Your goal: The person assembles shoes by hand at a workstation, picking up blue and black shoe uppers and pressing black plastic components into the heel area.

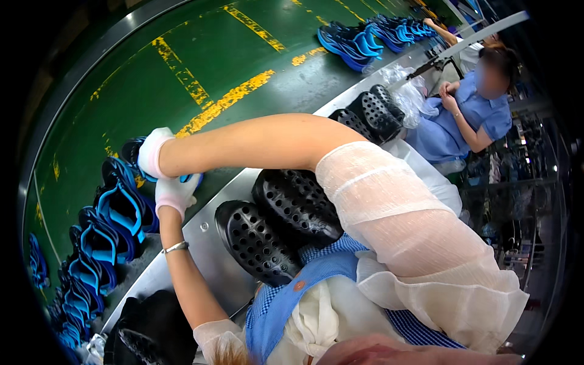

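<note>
My right hand (pixel 153 155), in a white glove, reaches across to the left and grips a blue and black sandal (pixel 129 152) over the green belt (pixel 201 55). My left hand (pixel 175 193), also gloved, sits just below it and closes on the same sandal's near end, where a blue edge (pixel 192 178) shows. A silver bracelet is on my left wrist. Two black perforated clogs (pixel 255 240) (pixel 296 204) lie by my lap against the metal table edge (pixel 210 255).
A row of blue sandals (pixel 106 234) curves along the belt at the lower left. Another blue pile (pixel 356 39) lies at the top. More black clogs (pixel 372 109) and clear plastic bags rest further along the table. A person in blue (pixel 471 118) sits at the right.
</note>
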{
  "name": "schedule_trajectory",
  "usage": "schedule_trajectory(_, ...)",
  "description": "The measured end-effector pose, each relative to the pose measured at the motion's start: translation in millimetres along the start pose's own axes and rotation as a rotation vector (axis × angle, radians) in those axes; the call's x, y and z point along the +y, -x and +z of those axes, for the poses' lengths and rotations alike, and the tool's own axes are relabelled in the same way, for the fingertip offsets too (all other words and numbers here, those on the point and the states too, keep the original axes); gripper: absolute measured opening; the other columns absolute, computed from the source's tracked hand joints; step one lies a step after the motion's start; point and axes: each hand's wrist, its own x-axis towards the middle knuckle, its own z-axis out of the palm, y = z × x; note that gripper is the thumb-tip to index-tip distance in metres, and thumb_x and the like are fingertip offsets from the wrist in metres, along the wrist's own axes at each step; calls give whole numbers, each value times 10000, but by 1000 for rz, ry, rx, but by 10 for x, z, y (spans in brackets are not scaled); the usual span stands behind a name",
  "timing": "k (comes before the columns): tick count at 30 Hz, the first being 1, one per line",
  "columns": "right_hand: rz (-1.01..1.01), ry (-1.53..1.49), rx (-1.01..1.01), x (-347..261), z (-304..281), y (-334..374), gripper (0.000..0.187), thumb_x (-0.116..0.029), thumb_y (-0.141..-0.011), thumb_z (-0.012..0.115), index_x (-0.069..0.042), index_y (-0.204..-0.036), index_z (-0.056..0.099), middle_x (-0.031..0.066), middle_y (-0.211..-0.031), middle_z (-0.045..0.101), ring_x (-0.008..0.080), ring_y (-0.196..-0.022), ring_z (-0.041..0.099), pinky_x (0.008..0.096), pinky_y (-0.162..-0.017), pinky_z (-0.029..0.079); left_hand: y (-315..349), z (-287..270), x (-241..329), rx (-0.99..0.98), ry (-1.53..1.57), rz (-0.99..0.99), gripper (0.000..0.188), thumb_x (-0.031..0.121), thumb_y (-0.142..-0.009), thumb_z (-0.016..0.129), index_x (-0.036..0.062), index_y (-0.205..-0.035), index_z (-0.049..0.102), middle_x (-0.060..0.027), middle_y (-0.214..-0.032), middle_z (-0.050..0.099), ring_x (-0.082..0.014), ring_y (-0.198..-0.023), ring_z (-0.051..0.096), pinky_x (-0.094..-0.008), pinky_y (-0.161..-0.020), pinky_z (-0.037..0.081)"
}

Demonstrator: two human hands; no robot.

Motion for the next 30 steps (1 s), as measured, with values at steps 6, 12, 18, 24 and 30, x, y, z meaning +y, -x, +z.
schedule_trajectory(6, -3, -38, 55, 50, 39, 19, 295, -165, -737, 619, -97, -1017, 681, 81, -1005, 678, 245, -921, 654, 359, -754, 521, -45, -9, 30, -22, -68, -40, 446, 382, -785, 647, -8, -998, 609, -141, -574, 615, -217, -445, 612, -302, -470, 495)
schedule_trajectory(12, -1, -79, 37, 207, 112, 128, 293, -240, -725, 641, -125, -989, 700, 74, -971, 683, 242, -924, 651, 375, -728, 517, 65, -9, 115, -28, 27, -42, 382, 373, -775, 660, -3, -828, 619, -158, -579, 607, -267, -457, 607, -357, -529, 510)
schedule_trajectory(18, 115, -61, 180, 1195, -296, 1252, 300, -295, -802, 488, -98, -926, 678, 120, -870, 668, 307, -840, 638, 428, -695, 511, -110, 27, -313, 180, -225, 246, 365, 335, -742, 693, -14, -737, 586, -194, -628, 566, -330, -553, 588, -405, -527, 470)
schedule_trajectory(24, 700, -94, 235, 2875, -169, 2420, 358, -322, -813, 469, -104, -1016, 667, 126, -1018, 657, 308, -957, 626, 419, -806, 500, 56, -10, -113, 178, -46, 178, 377, 226, -749, 711, 0, -598, 449, -77, -533, 482, -175, -420, 502, -334, -410, 426)
schedule_trajectory(30, 1146, -97, 163, 4056, 382, 3446, 336, -250, -818, 520, -66, -1064, 655, 178, -1104, 626, 307, -1015, 614, 376, -852, 492, -32, 43, -196, 178, -60, 186, 368, 206, -761, 706, 3, -617, 434, -57, -526, 420, -149, -411, 422, -332, -397, 382)
